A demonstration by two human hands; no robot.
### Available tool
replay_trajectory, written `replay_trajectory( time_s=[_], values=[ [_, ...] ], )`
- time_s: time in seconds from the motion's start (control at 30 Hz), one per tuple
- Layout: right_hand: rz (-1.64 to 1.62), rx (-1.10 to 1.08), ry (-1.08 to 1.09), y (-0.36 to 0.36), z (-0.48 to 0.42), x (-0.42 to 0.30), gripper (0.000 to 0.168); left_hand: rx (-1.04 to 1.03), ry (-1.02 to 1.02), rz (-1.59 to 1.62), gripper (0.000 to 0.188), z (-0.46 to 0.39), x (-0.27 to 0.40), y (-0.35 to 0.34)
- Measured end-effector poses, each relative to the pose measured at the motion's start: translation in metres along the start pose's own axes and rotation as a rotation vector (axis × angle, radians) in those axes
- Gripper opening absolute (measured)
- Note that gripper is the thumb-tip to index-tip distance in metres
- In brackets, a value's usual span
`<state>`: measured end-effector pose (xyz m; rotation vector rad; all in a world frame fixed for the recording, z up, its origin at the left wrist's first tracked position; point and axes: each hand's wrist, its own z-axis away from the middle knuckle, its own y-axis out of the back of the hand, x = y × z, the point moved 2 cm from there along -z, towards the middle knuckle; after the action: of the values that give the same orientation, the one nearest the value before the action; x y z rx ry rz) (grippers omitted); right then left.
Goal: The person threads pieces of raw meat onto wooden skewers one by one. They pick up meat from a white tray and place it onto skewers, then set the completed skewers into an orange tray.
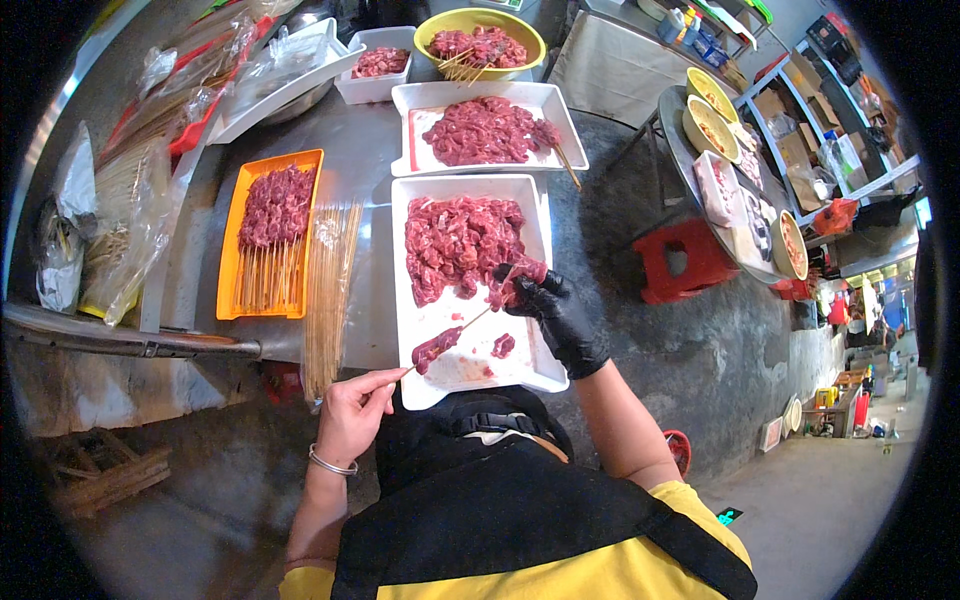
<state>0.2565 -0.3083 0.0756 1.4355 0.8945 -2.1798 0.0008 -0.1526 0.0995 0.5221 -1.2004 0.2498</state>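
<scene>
Between thumb and fingers, my bare left hand (pixel 356 416) grips the lower end of a bamboo skewer (pixel 472 321) that slants up to the right. Raw meat (pixel 437 349) is threaded along the skewer's lower part. My right hand (pixel 553 315), in a black glove, holds pieces of raw meat (pixel 525 271) at the skewer's tip. Whether the tip pierces them is hidden by the fingers. Both hands are at the near part of a white tray (pixel 465 375). A heap of cut raw meat (pixel 465 244) fills the tray's far half, and a small loose piece (pixel 503 345) lies nearer me.
Left of the tray lie bare bamboo skewers (pixel 330 292) and an orange tray (pixel 227 289) of meat skewers. Beyond stand a second white tray (pixel 407 105) of meat, a white tub (pixel 367 94) and a yellow bowl (pixel 536 46). A red stool (pixel 660 277) stands right, by a round table (pixel 679 161).
</scene>
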Motion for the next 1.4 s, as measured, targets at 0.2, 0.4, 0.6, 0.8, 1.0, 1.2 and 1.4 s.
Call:
replay_trajectory(
  time_s=[0.2,0.4,0.6,0.8,1.0,1.2,1.4],
  values=[
    [-0.211,-0.163,-0.247,0.009,0.001,0.007,0.032,-0.069,-0.014,0.204,0.024,-0.004,-0.012,-0.003],
    [-0.023,-0.023,-0.083,0.013,0.001,0.005,0.033,-0.041,-0.07,0.179,0.024,-0.009,-0.016,-0.008],
    [0.085,0.026,-0.136,0.015,0.0,-0.012,0.028,-0.005,-0.035,0.068,0.024,-0.004,-0.018,-0.002],
    [0.347,-0.113,0.114,0.011,0.003,-0.002,0.026,0.086,-0.114,-0.213,0.024,0.002,0.014,-0.006],
    [0.303,-0.081,0.001,0.003,0.01,-0.018,0.031,0.011,-0.027,0.012,0.025,0.0,-0.006,-0.003],
    [-0.296,-0.242,-0.239,0.008,0.009,-0.009,0.037,-0.099,-0.014,0.243,0.023,-0.003,-0.023,-0.007],
    [-0.114,-0.251,-0.094,0.006,0.013,-0.014,0.036,-0.098,-0.032,0.258,0.024,-0.006,-0.027,-0.01]
  ],
)
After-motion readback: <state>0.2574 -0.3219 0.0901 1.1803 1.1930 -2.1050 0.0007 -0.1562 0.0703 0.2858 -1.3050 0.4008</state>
